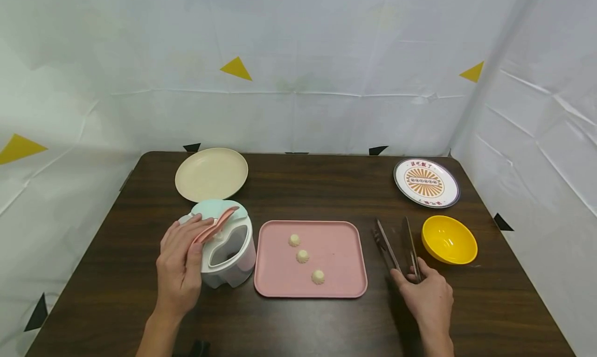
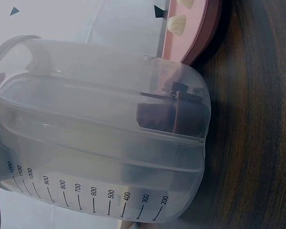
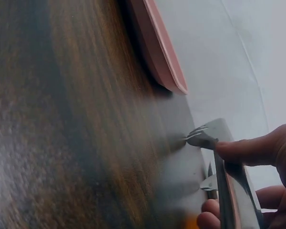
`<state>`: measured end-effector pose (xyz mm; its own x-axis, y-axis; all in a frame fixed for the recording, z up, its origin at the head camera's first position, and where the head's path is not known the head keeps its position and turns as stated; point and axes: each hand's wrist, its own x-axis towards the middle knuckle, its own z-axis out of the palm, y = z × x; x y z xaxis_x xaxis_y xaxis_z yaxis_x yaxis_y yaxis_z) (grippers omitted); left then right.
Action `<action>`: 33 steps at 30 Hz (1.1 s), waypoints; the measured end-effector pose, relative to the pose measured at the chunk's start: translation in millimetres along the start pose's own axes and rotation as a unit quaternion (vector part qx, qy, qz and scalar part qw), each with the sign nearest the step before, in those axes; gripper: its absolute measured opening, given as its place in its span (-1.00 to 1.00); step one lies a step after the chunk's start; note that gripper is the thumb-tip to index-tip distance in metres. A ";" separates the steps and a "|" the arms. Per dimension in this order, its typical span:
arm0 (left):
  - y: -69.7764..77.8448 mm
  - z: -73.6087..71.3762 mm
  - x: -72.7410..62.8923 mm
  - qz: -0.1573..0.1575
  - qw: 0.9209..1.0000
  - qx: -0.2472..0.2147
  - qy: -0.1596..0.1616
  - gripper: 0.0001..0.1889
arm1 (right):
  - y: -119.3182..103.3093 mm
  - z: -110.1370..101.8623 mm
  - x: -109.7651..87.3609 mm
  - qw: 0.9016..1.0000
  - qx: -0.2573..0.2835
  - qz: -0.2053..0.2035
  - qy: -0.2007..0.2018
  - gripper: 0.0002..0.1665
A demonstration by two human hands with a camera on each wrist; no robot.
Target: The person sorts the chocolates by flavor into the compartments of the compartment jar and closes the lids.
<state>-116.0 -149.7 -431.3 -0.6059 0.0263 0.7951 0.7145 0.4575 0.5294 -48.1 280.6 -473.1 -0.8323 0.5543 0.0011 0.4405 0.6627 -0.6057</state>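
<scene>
My left hand holds the raised pink flap of a translucent storage canister, thumb on one side and fingers on the other. One compartment lies uncovered beneath that flap, while a mint flap covers part of the top. Through the canister wall in the left wrist view, dark brown pieces show at the bottom. Metal tongs with toothed tips are in my right hand, their arms spread and nothing between them. In the right wrist view the thumb presses one arm.
A pink tray with 3 small cream-coloured ridged pieces lies between the hands. A yellow bowl stands beside the tongs. At the back are a cream plate on the left and a patterned plate on the right.
</scene>
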 end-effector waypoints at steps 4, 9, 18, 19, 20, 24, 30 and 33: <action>-0.1 0.0 -0.3 0.001 1.000 -0.001 0.001 -0.69 | -2.0 -0.2 -1.7 1.000 -0.024 -0.006 -0.009 -0.06; -0.2 0.2 -0.1 0.002 1.000 0.001 0.000 -0.69 | -3.1 0.0 -2.4 0.998 -0.051 0.007 -0.021 -0.02; 0.2 0.1 0.0 0.003 1.000 0.002 0.000 -0.68 | -3.1 0.3 -1.1 0.997 -0.064 0.012 -0.035 0.03; 0.2 0.0 0.1 0.003 1.000 0.002 0.000 -0.68 | -3.4 -0.1 -0.9 0.997 -0.066 0.014 -0.037 0.05; 0.1 0.0 0.1 0.003 1.000 0.002 0.000 -0.68 | -3.8 -0.4 -0.9 0.997 -0.067 0.016 -0.038 0.06; -0.2 -0.2 0.1 0.002 1.000 0.002 0.000 -0.69 | -6.6 -3.2 -0.8 0.996 -0.077 0.024 -0.049 0.15; 0.0 -0.1 -0.6 -0.001 1.000 0.002 -0.002 -0.69 | -17.8 -9.5 -6.9 0.997 -0.023 -0.026 0.064 -0.05; 0.1 -0.3 -0.6 -0.002 1.000 0.002 -0.001 -0.69 | -31.0 -9.2 -10.1 0.983 0.047 -0.115 0.138 -0.27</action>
<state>-115.5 -149.9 -431.6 -0.6090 0.0262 0.7927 0.7109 0.4614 0.5308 -50.3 259.1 -447.1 -0.7776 0.5191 0.3548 0.2072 0.7444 -0.6348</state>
